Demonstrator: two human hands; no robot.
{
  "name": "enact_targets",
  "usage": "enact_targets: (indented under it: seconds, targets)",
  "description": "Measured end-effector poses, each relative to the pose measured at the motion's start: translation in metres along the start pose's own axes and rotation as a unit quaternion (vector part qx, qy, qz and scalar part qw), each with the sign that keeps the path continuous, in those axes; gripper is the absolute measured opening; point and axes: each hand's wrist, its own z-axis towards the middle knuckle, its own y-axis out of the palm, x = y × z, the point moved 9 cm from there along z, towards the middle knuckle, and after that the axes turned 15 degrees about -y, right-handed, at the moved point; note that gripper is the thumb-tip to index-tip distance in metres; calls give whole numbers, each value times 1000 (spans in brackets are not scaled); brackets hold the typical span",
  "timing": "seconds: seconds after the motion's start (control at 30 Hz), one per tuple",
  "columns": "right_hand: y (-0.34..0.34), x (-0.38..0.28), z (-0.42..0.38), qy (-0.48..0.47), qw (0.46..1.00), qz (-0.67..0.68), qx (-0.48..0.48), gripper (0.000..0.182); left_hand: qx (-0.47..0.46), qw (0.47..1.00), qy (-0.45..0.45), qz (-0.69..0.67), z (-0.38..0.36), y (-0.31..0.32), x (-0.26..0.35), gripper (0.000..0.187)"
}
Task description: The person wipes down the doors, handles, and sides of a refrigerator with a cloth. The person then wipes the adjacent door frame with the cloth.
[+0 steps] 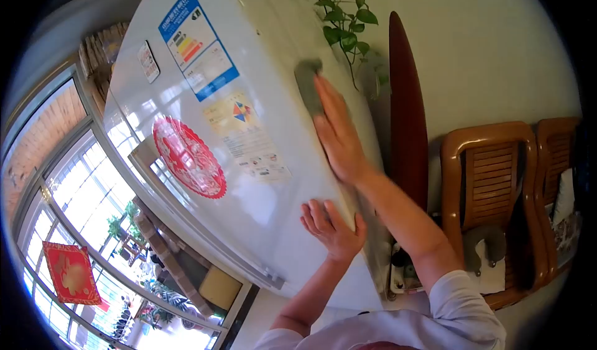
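Observation:
A white refrigerator [261,225] fills the middle of the head view and looks tilted. My right hand [341,132] lies along its upper side edge, fingers extended and pressing a grey-green cloth [306,86] against the surface. Part of the cloth is hidden under the fingers. Lower down, my left hand [333,230] rests on the refrigerator near the same edge, fingers spread and nothing in it. On the door are a blue-and-white energy label [199,45], a red round paper decoration [188,157] and a yellowish sticker [249,135].
A trailing green plant [347,30] hangs beside the refrigerator's top. Behind it stands a tall dark-red panel [407,114]. Wooden chairs [491,176] are at right, one bearing a grey neck pillow [488,247]. Glass doors [93,176] with a red hanging [71,272] are at left.

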Motion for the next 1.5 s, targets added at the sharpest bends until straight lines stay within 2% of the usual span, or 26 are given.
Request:
enact_targets:
  seconds: [0.07,0.13,0.27,0.37,0.57,0.6,0.63,0.67,0.73,0.77,0.83,0.87,0.97,1.0,1.07,1.13,1.2,1.23,1.3,1.33,1.4,1.43,1.5]
  targets:
    - [3,12,53,-3,1000,-17,-1,52,-1,1000,0,-4,0,-1,0,83]
    - [6,15,97,-21,999,24,24,54,-6,1000,-8,-5,0,0,-1,82]
    - [7,4,103,0,999,16,46,57,-16,1000,-7,-12,-2,1,-2,82]
    - [8,1,102,-37,999,7,32,56,-12,1000,-1,-10,-1,1,0,82]
    - [21,24,201,-100,994,22,24,60,-18,1000,2,5,-3,3,-1,83]
    - [19,38,220,-113,991,-4,68,53,-19,1000,1,10,-3,4,-2,83]
    - [14,38,227,-126,985,-30,112,46,-20,1000,0,15,-3,4,-1,83]
    - [14,42,224,-127,985,-25,112,46,-17,1000,-2,19,-1,2,0,83]
    - [21,20,206,-175,977,-108,50,57,-30,1000,-5,3,4,-7,3,76]
    - [20,12,199,-179,977,-103,48,57,-25,1000,-9,4,10,-11,3,76]
    - [18,-12,189,-243,964,-95,44,55,-14,996,5,-89,28,-31,4,65]
    - [18,-10,194,-251,963,-88,48,55,-30,996,22,-87,45,-38,9,55]
    - [23,26,242,-251,964,-54,72,54,57,994,36,-84,104,-61,21,48]
    - [28,44,262,-170,981,-63,66,53,100,990,64,-77,125,-70,31,47]
    - [38,53,272,-177,979,-72,70,53,158,980,102,-60,167,-83,49,50]
    - [41,48,264,-184,977,-83,74,52,162,979,112,-49,204,-84,63,60]
    - [41,-4,224,-307,909,-273,78,51,151,982,96,-57,233,-80,68,64]
    - [35,-5,221,-278,960,-33,24,49,141,984,82,-66,243,-76,68,68]
    - [27,4,227,-295,955,12,26,49,131,988,73,-48,251,-67,71,71]
    - [28,23,232,-291,956,12,31,49,124,990,62,-38,254,-62,70,73]
    - [27,78,243,-207,976,8,73,49,119,991,60,-31,253,-61,72,74]
    - [22,89,244,-205,976,9,76,49,116,992,52,-25,253,-61,71,75]
    - [14,147,243,0,995,-82,57,50,117,992,52,-11,254,-58,70,75]
